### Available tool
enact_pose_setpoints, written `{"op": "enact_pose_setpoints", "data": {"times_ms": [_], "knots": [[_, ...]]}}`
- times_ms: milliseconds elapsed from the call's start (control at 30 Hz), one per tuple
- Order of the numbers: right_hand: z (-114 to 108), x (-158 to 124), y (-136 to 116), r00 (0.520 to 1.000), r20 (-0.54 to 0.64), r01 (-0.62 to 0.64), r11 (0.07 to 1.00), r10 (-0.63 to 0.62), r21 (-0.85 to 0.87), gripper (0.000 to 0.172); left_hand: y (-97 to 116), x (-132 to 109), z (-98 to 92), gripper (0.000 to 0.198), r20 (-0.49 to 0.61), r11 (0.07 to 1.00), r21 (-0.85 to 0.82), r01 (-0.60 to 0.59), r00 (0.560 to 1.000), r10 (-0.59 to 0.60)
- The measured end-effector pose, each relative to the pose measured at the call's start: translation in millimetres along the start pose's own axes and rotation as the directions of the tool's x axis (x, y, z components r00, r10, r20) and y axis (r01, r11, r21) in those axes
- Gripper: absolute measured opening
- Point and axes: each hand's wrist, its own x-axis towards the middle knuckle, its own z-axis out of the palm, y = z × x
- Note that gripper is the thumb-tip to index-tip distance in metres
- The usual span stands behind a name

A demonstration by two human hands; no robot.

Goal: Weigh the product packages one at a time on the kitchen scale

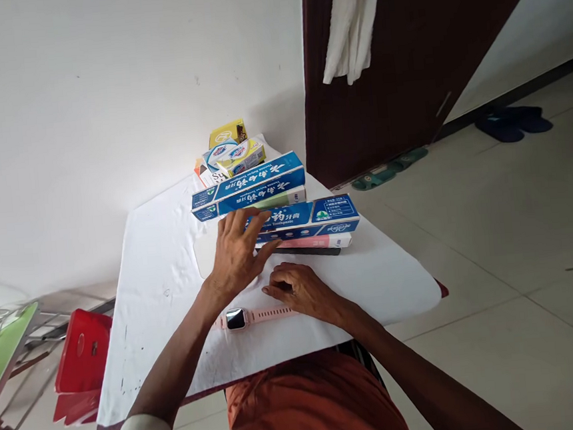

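My left hand (237,253) rests with fingers spread on the left end of a blue toothpaste box (311,218), which lies on top of a pink-and-white box (326,241). My right hand (300,291) lies curled on the white table cover (156,280), its fingers touching the strap of a pink smartwatch (248,317) that lies flat in front of me. Behind the near box lies a second blue toothpaste box (248,183). Farther back sit soap boxes (234,154) and a yellow box (228,132).
A red stool (81,360) stands left of the table, beside a green-topped stand (0,350). A dark wooden door (403,57) with a white cloth (352,22) hanging on it is behind right. Green slippers (387,169) and dark slippers (512,121) lie on the tiled floor.
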Motion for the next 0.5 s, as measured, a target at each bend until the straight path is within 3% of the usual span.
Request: {"op": "enact_pose_setpoints", "data": {"times_ms": [133, 267, 400, 500], "knots": [[-0.4, -2.0, 1.0, 1.0, 0.007, 0.009, 0.999, -0.009, 0.043, 0.032, -27.6, -0.2, -30.7, 0.033, -0.16, 0.991, -0.095, 0.09, 0.982, -0.105], [-1.8, -2.7, -0.1, 1.0, 0.025, -0.006, 0.998, 0.005, 0.062, 0.032, -74.0, 25.6, -50.7, 0.034, -0.216, 0.964, -0.086, 0.252, 0.94, -0.264], [-2.5, -3.2, -2.1, 0.998, 0.043, -0.04, 0.996, 0.037, 0.079, 0.034, -110.8, 76.2, -36.6, 0.05, -0.024, 0.952, -0.037, 0.304, 0.952, -0.305], [-1.3, -4.2, -1.2, 0.999, 0.043, -0.026, 0.996, 0.023, 0.081, 0.035, -118.7, 112.0, -16.6, 0.057, 0.146, 0.939, 0.025, 0.343, 0.928, -0.342]]}}
